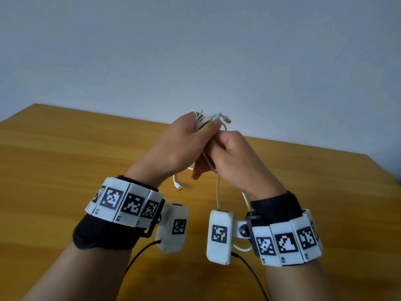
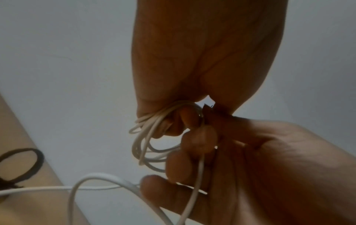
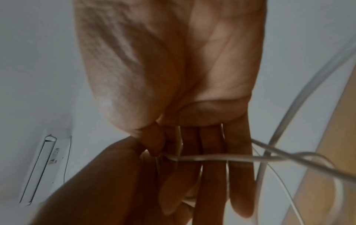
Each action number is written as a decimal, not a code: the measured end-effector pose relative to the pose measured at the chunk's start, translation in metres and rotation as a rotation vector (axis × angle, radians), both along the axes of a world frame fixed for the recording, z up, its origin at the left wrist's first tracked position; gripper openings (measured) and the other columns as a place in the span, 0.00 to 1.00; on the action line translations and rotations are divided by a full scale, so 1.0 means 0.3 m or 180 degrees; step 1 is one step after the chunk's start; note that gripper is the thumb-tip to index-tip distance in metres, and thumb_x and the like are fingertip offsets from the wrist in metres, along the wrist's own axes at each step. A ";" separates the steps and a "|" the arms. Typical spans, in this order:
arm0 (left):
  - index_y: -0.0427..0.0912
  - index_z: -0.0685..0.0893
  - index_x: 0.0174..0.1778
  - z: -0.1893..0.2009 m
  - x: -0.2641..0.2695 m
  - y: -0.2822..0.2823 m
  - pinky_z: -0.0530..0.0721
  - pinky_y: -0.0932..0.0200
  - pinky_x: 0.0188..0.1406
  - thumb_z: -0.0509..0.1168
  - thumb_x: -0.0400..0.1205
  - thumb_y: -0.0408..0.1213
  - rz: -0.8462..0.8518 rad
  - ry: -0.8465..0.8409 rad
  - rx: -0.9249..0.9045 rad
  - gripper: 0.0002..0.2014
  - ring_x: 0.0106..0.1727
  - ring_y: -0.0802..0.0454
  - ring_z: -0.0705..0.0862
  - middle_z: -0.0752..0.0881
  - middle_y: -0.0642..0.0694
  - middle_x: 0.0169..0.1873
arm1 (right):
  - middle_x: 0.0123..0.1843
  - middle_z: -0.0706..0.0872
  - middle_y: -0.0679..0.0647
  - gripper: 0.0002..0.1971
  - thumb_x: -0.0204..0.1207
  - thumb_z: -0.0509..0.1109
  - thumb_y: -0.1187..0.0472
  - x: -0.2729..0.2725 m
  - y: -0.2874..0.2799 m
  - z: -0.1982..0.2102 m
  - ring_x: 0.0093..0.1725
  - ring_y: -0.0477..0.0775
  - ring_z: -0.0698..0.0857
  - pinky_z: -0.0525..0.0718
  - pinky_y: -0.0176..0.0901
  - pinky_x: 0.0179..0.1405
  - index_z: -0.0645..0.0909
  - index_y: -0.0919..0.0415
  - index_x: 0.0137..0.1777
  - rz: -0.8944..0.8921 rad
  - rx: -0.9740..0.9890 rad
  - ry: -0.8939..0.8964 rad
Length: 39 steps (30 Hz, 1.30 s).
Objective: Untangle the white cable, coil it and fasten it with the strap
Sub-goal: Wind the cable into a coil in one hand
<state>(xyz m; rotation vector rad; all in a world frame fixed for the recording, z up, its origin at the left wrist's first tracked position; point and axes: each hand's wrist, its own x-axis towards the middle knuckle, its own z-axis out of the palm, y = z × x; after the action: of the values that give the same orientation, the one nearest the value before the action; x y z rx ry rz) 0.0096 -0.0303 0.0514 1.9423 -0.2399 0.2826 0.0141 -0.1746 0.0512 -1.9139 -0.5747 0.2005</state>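
Both hands are raised above the wooden table and meet around the white cable. My left hand grips a bunch of loops, fingers curled round them. Something dark sits inside the bundle; I cannot tell whether it is the strap. My right hand is curled beside it, and its thumb pinches a strand that crosses its fingers. One plug sticks out at the top. The other plug dangles below the hands. A loose strand hangs down toward my right wrist.
Below the hands lies bare wooden tabletop, its far edge against a plain pale wall. Black leads run from the wrist cameras toward me. A black loop shows by the table at the lower left of the left wrist view.
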 end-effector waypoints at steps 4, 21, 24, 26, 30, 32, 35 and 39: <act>0.27 0.76 0.43 0.000 0.003 0.009 0.74 0.54 0.29 0.57 0.91 0.50 0.0257 0.0019 -0.0181 0.25 0.26 0.52 0.74 0.77 0.40 0.28 | 0.39 0.95 0.55 0.11 0.90 0.64 0.58 0.002 0.005 -0.010 0.46 0.57 0.96 0.89 0.66 0.64 0.87 0.57 0.51 0.0199 -0.0119 0.0001; 0.47 0.63 0.35 0.088 -0.031 0.090 0.69 0.55 0.26 0.54 0.93 0.42 0.0843 -0.0905 -0.2437 0.18 0.29 0.47 0.57 0.60 0.48 0.28 | 0.39 0.92 0.45 0.08 0.81 0.72 0.58 0.086 -0.072 -0.111 0.35 0.40 0.86 0.72 0.24 0.24 0.89 0.51 0.41 -0.0431 -0.1923 -0.0483; 0.46 0.62 0.35 0.093 -0.040 0.123 0.67 0.55 0.26 0.53 0.93 0.42 0.0894 -0.1170 -0.2472 0.19 0.32 0.45 0.56 0.57 0.43 0.31 | 0.42 0.92 0.47 0.09 0.82 0.75 0.52 0.107 -0.102 -0.129 0.40 0.47 0.88 0.77 0.35 0.30 0.89 0.51 0.40 -0.0660 -0.1937 -0.0440; 0.45 0.59 0.35 0.095 -0.043 0.141 0.65 0.56 0.25 0.53 0.93 0.42 0.0944 -0.1302 -0.2451 0.19 0.29 0.47 0.57 0.58 0.45 0.29 | 0.42 0.90 0.49 0.12 0.82 0.75 0.49 0.114 -0.117 -0.134 0.42 0.49 0.87 0.77 0.40 0.36 0.87 0.52 0.39 -0.0750 -0.2042 -0.0443; 0.46 0.64 0.32 0.090 -0.043 0.158 0.59 0.55 0.24 0.53 0.93 0.41 0.0998 -0.1396 -0.2065 0.20 0.25 0.48 0.57 0.61 0.49 0.24 | 0.37 0.91 0.51 0.18 0.86 0.70 0.46 0.121 -0.140 -0.135 0.37 0.53 0.87 0.76 0.43 0.32 0.88 0.56 0.38 -0.0819 -0.2053 -0.0357; 0.49 0.69 0.29 0.082 -0.043 0.163 0.58 0.56 0.23 0.55 0.92 0.40 0.0921 -0.1323 -0.1698 0.22 0.22 0.49 0.58 0.63 0.53 0.20 | 0.34 0.88 0.52 0.19 0.87 0.69 0.48 0.117 -0.141 -0.128 0.33 0.57 0.84 0.74 0.45 0.32 0.86 0.60 0.38 -0.0896 -0.1914 -0.0259; 0.51 0.77 0.31 0.071 -0.043 0.158 0.62 0.60 0.21 0.59 0.90 0.39 0.0542 -0.0832 -0.1221 0.19 0.21 0.53 0.63 0.68 0.56 0.19 | 0.30 0.71 0.52 0.18 0.86 0.65 0.56 0.113 -0.133 -0.115 0.29 0.54 0.69 0.65 0.45 0.30 0.69 0.60 0.34 -0.1340 -0.1483 -0.0181; 0.34 0.80 0.39 0.040 -0.029 0.122 0.66 0.60 0.21 0.63 0.88 0.41 0.0129 -0.0092 -0.0356 0.16 0.20 0.56 0.67 0.71 0.56 0.19 | 0.31 0.72 0.56 0.16 0.84 0.62 0.55 0.115 -0.115 -0.096 0.31 0.55 0.72 0.71 0.47 0.33 0.72 0.65 0.38 -0.1517 -0.0861 -0.0198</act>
<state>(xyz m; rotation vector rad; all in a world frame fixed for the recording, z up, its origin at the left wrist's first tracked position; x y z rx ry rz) 0.0010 0.0065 0.0636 1.8349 -0.1996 0.3438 0.0487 -0.2091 0.0224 -2.2662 -0.1210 -0.0946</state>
